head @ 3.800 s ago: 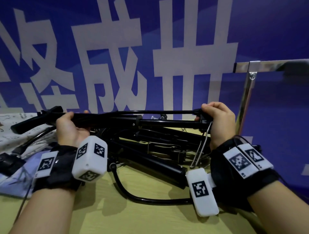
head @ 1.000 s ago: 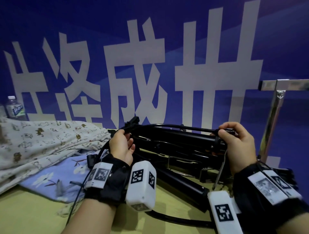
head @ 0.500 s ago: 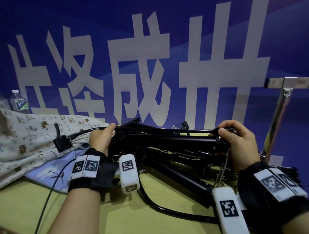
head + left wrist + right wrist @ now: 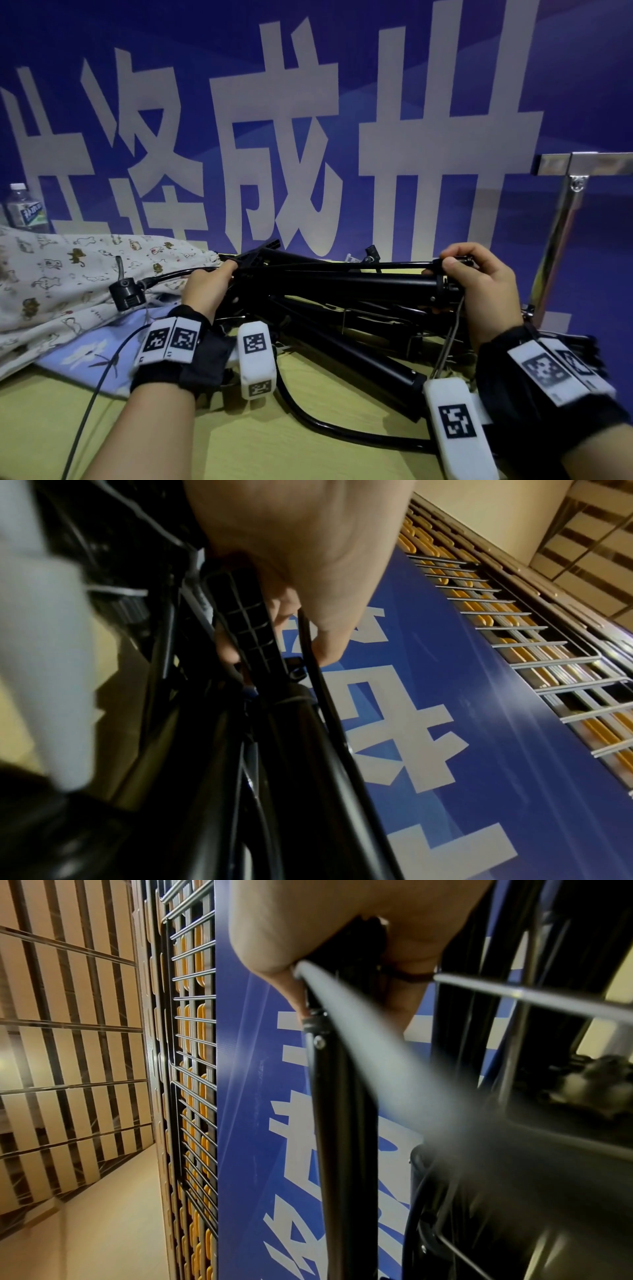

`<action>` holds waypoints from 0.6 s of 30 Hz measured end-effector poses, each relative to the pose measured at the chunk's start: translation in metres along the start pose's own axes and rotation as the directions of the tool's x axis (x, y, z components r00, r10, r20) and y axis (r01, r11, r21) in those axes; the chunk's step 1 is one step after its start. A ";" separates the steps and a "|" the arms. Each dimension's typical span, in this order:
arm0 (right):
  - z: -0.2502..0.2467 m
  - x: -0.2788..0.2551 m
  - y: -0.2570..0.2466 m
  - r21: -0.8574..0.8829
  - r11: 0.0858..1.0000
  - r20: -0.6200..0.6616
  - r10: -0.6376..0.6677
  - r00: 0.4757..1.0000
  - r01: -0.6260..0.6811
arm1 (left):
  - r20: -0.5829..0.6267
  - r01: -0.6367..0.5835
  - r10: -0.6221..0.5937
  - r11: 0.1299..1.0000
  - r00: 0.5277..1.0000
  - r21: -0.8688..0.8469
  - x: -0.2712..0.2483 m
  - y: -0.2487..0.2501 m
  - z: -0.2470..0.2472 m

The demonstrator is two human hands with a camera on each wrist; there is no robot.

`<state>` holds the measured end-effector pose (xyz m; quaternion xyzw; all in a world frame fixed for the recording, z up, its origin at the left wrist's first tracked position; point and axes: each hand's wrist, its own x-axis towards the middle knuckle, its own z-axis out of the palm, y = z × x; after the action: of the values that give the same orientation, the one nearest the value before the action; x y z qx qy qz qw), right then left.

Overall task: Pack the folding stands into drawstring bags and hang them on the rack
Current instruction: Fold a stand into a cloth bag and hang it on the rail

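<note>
Folding stand (image 4: 359, 284) gripped both ends; behind, banner (image 4: 342, 102) reads "成".

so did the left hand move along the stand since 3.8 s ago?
Yes. The left hand shifted right along the stand, closer to the right hand.

I'm looking at what seems like a big hall or store room w/ a work table. A huge blue banner (image 4: 342, 113) w/ big white letters is standing right behind the yellow table (image 4: 239, 445). A shiny metal rack (image 4: 561, 219) is standing at the right. Wire grids w/ orange bits (image 4: 192, 1069) are climbing the wall, & brown slats are covering the ceiling.
</note>
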<state>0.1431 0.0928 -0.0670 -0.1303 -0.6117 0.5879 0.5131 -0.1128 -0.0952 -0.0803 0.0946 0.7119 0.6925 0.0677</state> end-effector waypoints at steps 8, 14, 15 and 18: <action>-0.001 0.001 0.001 0.033 0.999 -0.014 0.022 1.000 -0.022 | 0.022 -0.001 0.006 0.981 1.000 -0.195 -0.001 0.004 0.000; -0.001 0.002 0.002 0.055 0.998 -0.018 0.020 1.000 -0.019 | -0.082 -0.113 0.100 0.976 0.992 -0.185 -0.004 0.004 0.003; -0.001 0.001 0.002 0.050 0.999 -0.014 0.020 1.000 -0.019 | -0.087 -0.117 0.103 0.978 0.991 -0.175 -0.003 0.004 0.003; -0.001 0.001 0.002 0.040 0.999 0.003 0.021 1.000 -0.021 | -0.077 -0.090 0.079 0.983 0.994 -0.162 -0.002 0.001 0.002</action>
<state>0.1432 0.0946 -0.0682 -0.1256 -0.5989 0.6057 0.5086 -0.1103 -0.0937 -0.0790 0.0944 0.6494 0.7543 0.0208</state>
